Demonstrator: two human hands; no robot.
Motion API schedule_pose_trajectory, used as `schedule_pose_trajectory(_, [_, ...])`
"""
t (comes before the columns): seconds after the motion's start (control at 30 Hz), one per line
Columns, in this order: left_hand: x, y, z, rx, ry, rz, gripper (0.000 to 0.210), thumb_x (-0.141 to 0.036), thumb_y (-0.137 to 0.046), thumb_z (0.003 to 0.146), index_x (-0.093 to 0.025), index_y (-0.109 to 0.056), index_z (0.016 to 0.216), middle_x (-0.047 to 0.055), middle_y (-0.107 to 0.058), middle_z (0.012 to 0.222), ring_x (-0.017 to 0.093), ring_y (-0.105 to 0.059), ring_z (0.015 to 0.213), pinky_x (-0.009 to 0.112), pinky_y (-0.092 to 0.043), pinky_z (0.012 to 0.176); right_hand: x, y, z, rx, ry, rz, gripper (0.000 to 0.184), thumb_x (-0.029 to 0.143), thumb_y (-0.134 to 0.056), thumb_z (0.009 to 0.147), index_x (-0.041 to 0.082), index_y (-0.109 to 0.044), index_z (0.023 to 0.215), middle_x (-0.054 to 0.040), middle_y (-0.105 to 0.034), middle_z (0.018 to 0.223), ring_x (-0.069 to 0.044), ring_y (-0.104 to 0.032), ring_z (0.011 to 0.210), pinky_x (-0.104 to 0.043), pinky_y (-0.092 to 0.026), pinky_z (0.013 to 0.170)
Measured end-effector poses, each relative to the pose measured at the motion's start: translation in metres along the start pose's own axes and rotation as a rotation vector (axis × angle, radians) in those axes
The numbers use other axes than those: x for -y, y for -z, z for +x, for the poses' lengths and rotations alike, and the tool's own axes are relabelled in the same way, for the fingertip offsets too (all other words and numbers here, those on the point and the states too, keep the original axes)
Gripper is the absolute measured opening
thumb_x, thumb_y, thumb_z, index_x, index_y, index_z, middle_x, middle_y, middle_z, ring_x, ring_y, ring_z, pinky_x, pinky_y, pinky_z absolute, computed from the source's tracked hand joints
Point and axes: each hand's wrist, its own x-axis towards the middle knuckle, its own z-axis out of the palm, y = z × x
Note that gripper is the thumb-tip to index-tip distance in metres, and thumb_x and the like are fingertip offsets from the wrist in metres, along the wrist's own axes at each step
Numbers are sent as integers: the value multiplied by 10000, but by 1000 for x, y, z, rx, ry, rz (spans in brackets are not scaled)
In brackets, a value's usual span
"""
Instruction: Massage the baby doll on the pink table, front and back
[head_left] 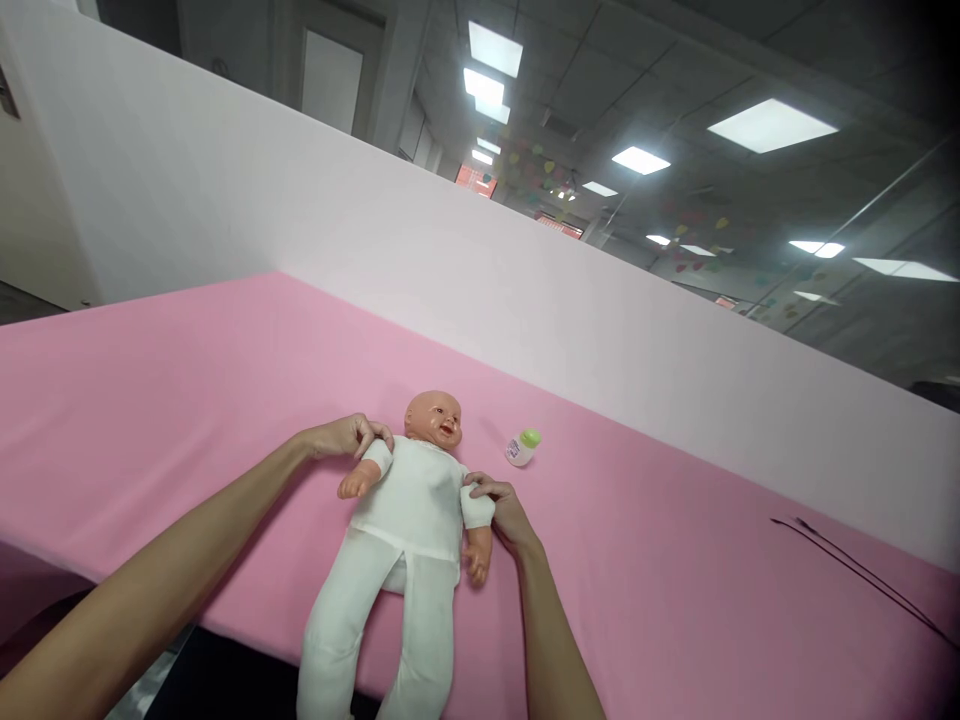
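Far left: left arm comes in low across the worktop [187, 370]. Left hand [346, 437] at the doll's shoulder, fingers curled narrow, apparently pinching the near sleeve [380, 455]. For good work here, I'd take cloth only, close to the shoulder seam, and leave the small arm below free to follow.

Middle: doll [420, 495] in white top and trousers, lying on its back on the pink cloth, between the two hands. Long axis runs slantwise: feet end lower left toward the wearer, head end upper right toward the white partition [480, 300]. Face up, turned slightly right. Legs apart, lower ends at the near edge, feet out of view.

Right of it: right hand [506, 505], fingers bent over the other sleeve [478, 507]; thumb hidden, cannot tell whether it grips. Equal, light pressure on both sides should stop the torso rolling.

Beyond: green-lidded bottle [523, 448], tilted, just beside the right hand; worth keeping that wrist clear. Far right: thin dark cable [862, 580], well apart.
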Motion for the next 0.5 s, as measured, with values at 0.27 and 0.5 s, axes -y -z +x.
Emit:
schedule_pose_trajectory(0.27, [10, -21, 14, -456, -86, -181, 421, -406, -898, 716, -188, -563, 848, -16, -623, 758, 122, -565, 653, 243, -407, 607, -3, -10, 6, -233, -22, -42, 541, 625, -912, 606, 166, -792, 865, -101, -778, 875, -263, -686, 806, -367, -524, 746])
schedule_pose_trajectory(0.5, [23, -26, 23, -728, 96, 82, 569, -586, -823, 747, -162, -619, 1067, 14, -694, 766, 162, -606, 642, 261, -419, 590, -5, -19, 10, -329, -16, -253, 660, 813, -696, 738, 177, -607, 587, -14, -583, 544, -149, -462, 549, -282, -315, 550])
